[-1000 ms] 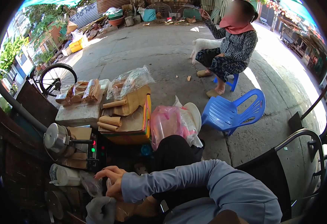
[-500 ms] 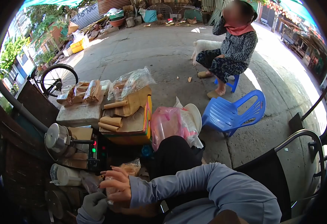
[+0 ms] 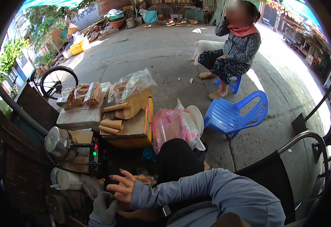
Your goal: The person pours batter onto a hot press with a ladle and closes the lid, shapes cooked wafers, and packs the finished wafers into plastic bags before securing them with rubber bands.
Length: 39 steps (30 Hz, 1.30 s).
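My left hand point(image 3: 105, 207), in a grey glove, is closed with its fingers bunched together; what they grip is too small to make out. My bare right hand point(image 3: 123, 188) is just above and to the right of it, fingers spread and curved, its thumb hidden. Partly behind the right hand lies a clear plastic bag with something tan in it point(image 3: 147, 179). Beside the left hand are a crumpled clear plastic bag point(image 3: 91, 185) and a white plastic pitcher point(image 3: 66, 179).
A round metal iron point(image 3: 56, 140) sits by a control box with lit lamps. Rolled wafers point(image 3: 111, 124) lie on a cardboard-topped box, with bagged wafers point(image 3: 80, 94) on a foam box behind. A pink bag point(image 3: 168, 128), a blue chair point(image 3: 235, 113) and a seated person point(image 3: 237, 53) are beyond.
My left hand has moved up and right, closer to the right hand. The right hand's fingers have spread and lifted. The bag with the tan contents has shifted right and down.
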Motion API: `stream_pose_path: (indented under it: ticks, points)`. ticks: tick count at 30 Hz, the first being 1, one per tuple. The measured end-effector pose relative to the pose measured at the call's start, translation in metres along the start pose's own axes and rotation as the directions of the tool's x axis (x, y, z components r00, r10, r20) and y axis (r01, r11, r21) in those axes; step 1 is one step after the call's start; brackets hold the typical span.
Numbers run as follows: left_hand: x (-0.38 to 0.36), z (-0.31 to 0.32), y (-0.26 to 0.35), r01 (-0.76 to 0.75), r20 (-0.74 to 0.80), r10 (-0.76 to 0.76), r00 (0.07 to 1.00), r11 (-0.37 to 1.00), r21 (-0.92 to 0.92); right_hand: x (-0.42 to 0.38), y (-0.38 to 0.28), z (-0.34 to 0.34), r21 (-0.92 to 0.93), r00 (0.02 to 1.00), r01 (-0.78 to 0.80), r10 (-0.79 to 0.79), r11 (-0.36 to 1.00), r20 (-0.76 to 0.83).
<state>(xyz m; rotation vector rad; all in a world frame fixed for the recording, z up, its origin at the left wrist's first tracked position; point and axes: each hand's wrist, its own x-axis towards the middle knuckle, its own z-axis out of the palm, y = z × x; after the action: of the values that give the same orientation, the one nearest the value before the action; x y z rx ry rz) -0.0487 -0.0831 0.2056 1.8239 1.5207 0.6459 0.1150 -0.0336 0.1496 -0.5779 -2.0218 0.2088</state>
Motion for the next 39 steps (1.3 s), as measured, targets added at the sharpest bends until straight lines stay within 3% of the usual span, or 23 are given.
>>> stream_pose_path:
  ticks: [3, 8, 12, 16, 24, 30, 33, 39]
  points:
    - [-0.005, 0.007, 0.025, -0.032, -0.050, 0.049, 0.998, 0.957, 0.290, -0.005, -0.002, 0.002, 0.019, 0.994, -0.085, 0.084, 0.996, 0.073]
    - [-0.005, 0.010, 0.051, -0.173, -0.072, 0.246, 0.967, 0.834, 0.525, -0.006, -0.005, -0.001, 0.075, 0.959, -0.228, 0.211, 0.971, 0.189]
    - [-0.007, 0.010, 0.055, -0.285, -0.014, 0.417, 0.909, 0.644, 0.710, -0.002, -0.008, -0.007, 0.154, 0.939, -0.310, 0.277, 0.938, 0.201]
    - [-0.013, 0.009, 0.063, -0.253, 0.039, 0.352, 0.935, 0.587, 0.769, -0.001, -0.010, -0.008, 0.243, 0.928, -0.365, 0.329, 0.899, 0.177]
    - [-0.017, 0.021, 0.056, -0.270, -0.055, 0.505, 0.861, 0.546, 0.793, -0.006, -0.004, -0.007, 0.262, 0.919, -0.395, 0.381, 0.880, 0.104]
    - [-0.019, 0.029, 0.067, -0.211, -0.157, 0.506, 0.848, 0.594, 0.776, -0.006, -0.001, -0.013, 0.307, 0.898, -0.435, 0.430, 0.846, 0.087]
    - [-0.019, 0.032, 0.069, -0.206, -0.258, 0.513, 0.818, 0.681, 0.703, -0.005, 0.000, -0.015, 0.305, 0.915, -0.394, 0.402, 0.867, 0.038]
    - [-0.021, 0.022, 0.078, -0.325, -0.177, 0.567, 0.804, 0.669, 0.668, 0.001, -0.001, -0.021, 0.311, 0.929, -0.349, 0.369, 0.884, -0.008]
